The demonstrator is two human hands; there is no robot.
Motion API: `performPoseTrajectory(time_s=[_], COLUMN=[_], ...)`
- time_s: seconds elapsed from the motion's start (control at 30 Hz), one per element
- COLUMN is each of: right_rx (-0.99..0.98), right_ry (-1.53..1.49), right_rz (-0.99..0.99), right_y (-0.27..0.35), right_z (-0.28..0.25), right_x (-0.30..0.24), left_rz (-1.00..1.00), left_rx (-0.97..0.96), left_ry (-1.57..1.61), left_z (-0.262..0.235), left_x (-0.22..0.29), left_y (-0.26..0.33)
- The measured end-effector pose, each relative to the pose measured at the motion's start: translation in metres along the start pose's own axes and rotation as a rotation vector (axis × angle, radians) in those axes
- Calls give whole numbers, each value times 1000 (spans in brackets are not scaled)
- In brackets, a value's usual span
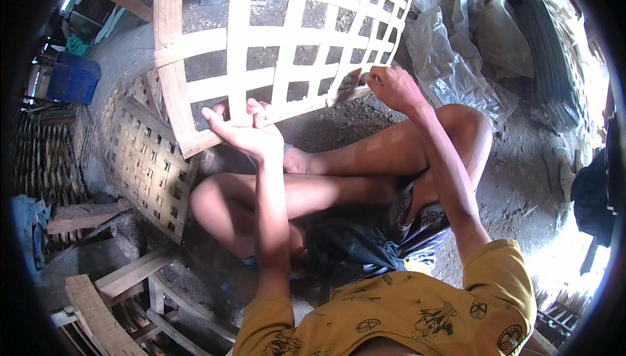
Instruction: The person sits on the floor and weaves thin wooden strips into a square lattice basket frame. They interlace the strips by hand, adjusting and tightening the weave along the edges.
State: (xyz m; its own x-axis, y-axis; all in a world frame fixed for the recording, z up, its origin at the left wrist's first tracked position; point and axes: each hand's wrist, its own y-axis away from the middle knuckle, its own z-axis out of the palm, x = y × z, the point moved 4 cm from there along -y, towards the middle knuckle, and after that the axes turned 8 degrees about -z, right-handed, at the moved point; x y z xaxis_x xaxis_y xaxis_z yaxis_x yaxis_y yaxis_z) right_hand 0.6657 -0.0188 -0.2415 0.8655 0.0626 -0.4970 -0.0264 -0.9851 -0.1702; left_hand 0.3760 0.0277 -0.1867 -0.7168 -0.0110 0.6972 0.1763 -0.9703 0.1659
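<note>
A large woven lattice panel [236,43] of wide pale strips, bamboo by its look, stands tilted in front of my crossed legs. Wooden bars frame it along its left side and lower edge. My left hand [251,135] grips the lower edge near the left corner, palm up, with fingers curled at the lattice. At the right end of that same edge, my right hand [393,89] is closed. Beside its fingertips shows a thin, flat brown piece [354,79], perhaps a blade or a strip; the fingers partly hide what they hold.
Another woven panel [147,160] leans at my left, next to a blue container [74,77]. Wooden frame pieces [98,313] lie at the lower left. Clear plastic sheeting [443,56] is heaped at the far right, beside a stack of grey sheets [554,49]. A dark bag-like object [590,196] is at the right.
</note>
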Motion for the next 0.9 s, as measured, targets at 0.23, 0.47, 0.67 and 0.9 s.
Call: performPoseTrajectory(time_s=[0.23, 0.47, 0.67, 0.9], right_rx=[20, 5, 24, -23], right_ry=[-250, -254, -112, 88], right_rz=[-104, -135, -218, -211], right_y=[-1, -1, 1, 1], right_z=[31, 30, 30, 42], right_x=[-3, -9, -13, -6], left_rz=[1, 21, 28, -8], left_rx=[51, -3, 16, -69], left_ry=[-4, -5, -2, 18], left_z=[3, 3, 3, -3], left_x=[-1, 0, -1, -5], left_y=[3, 3, 3, 0])
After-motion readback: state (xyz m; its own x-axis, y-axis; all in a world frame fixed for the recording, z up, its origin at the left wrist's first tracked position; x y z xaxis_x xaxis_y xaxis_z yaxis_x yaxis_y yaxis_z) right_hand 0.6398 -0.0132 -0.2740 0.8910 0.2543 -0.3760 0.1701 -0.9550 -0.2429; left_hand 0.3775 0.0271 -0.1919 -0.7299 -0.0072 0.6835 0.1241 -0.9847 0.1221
